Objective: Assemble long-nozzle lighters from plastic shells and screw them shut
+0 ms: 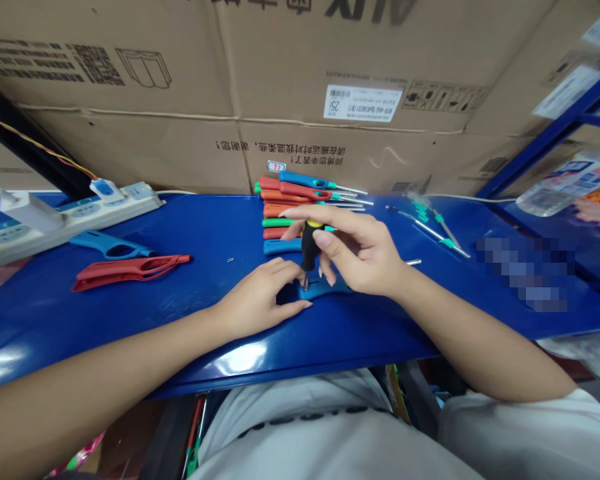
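Note:
My right hand [365, 250] grips a short screwdriver [309, 247] with a black and yellow handle, held upright with its shaft pointing down. Under its tip lies a blue long-necked lighter [325, 287] on the blue table. My left hand [257, 297] is closed around the left end of this lighter, thumb on the near side and fingers on the far side. My right hand covers part of the lighter, and a metal tube shows beyond the wrist. Exactly where the screwdriver tip meets the lighter is hard to see.
Beyond my hands, several red, green, orange and blue lighters [280, 210] lie in a stack. Blue [107, 245] and red [130, 270] handle shells lie left, near a power strip [80, 217]. Metal tubes with green ends [433, 231] lie right. A cardboard box [180, 153] stands behind.

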`<state>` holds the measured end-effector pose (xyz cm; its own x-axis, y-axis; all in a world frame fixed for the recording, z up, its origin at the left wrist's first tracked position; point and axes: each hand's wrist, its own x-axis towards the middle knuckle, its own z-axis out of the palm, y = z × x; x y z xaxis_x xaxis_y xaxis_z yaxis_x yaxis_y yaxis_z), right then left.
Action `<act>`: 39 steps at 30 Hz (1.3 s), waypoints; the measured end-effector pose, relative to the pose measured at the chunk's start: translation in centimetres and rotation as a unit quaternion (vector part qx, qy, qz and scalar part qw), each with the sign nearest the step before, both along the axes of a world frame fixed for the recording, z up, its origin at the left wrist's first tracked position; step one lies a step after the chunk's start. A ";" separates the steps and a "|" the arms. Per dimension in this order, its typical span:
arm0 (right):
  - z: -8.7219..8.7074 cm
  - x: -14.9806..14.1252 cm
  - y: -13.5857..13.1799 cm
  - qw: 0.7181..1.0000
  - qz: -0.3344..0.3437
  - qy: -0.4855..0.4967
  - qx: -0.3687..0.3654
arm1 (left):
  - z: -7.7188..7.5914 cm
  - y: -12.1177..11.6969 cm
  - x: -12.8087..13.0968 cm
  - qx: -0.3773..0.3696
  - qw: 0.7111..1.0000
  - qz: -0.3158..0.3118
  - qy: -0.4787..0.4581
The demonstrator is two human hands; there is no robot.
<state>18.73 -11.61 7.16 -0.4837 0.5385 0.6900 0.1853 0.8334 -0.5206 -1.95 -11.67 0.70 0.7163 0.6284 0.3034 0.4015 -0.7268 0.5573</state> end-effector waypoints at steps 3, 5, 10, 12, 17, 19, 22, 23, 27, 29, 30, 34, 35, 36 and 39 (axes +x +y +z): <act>0.1 0.0 0.0 0.996 -0.046 0.010 0.078 | -0.2 0.0 0.0 0.007 1.000 0.008 -0.005; 0.0 0.2 0.0 0.982 -0.078 -0.011 0.174 | -0.3 0.0 0.0 0.009 1.000 0.014 -0.008; 0.0 0.3 -0.1 0.991 -0.047 -0.039 0.121 | 0.0 0.0 0.0 -0.004 1.000 0.002 -0.007; 0.0 0.2 0.1 0.998 -0.025 -0.021 0.060 | 0.1 0.0 0.0 -0.009 1.000 -0.001 -0.002; 0.0 0.6 0.8 0.973 -0.080 -0.008 0.216 | -0.1 -0.1 0.0 0.013 1.000 0.002 -0.008; 0.2 1.0 0.8 0.961 -0.076 -0.050 0.260 | -0.1 -0.1 0.0 0.013 1.000 0.003 -0.010; 0.6 1.3 0.6 0.979 -0.035 -0.087 0.182 | 0.1 -0.1 0.0 -0.004 1.000 0.003 -0.002; 0.8 1.2 0.5 0.987 -0.019 -0.083 0.134 | 0.2 -0.1 0.0 -0.009 1.000 0.003 0.001; 0.7 0.7 0.6 0.997 -0.022 -0.033 0.073 | 0.2 -0.1 0.0 -0.002 1.000 -0.001 -0.005; 0.4 0.6 0.7 0.987 -0.064 -0.021 0.146 | 0.1 -0.1 0.0 0.007 1.000 -0.002 -0.009; 0.3 0.6 0.7 0.978 -0.080 -0.026 0.188 | 0.1 -0.1 0.0 0.009 1.000 -0.002 -0.009; 0.2 0.7 0.3 0.981 -0.054 -0.054 0.179 | 0.2 -0.1 0.0 -0.003 1.000 -0.001 -0.006; 0.2 0.7 0.3 0.989 -0.035 -0.053 0.131 | 0.2 -0.1 0.0 -0.007 1.000 -0.001 -0.004; 0.2 0.6 0.2 0.995 -0.021 -0.050 0.085 | 0.2 -0.1 0.0 -0.009 1.000 0.000 -0.003; 0.1 0.4 0.4 0.997 -0.033 -0.034 0.069 | 0.2 -0.1 0.0 -0.005 1.000 -0.001 0.001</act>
<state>19.17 -11.19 7.30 -0.4985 0.4730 0.7265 0.2722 0.8811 -0.3868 -1.97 -11.73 0.86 0.7185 0.6293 0.2962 0.4005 -0.7226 0.5634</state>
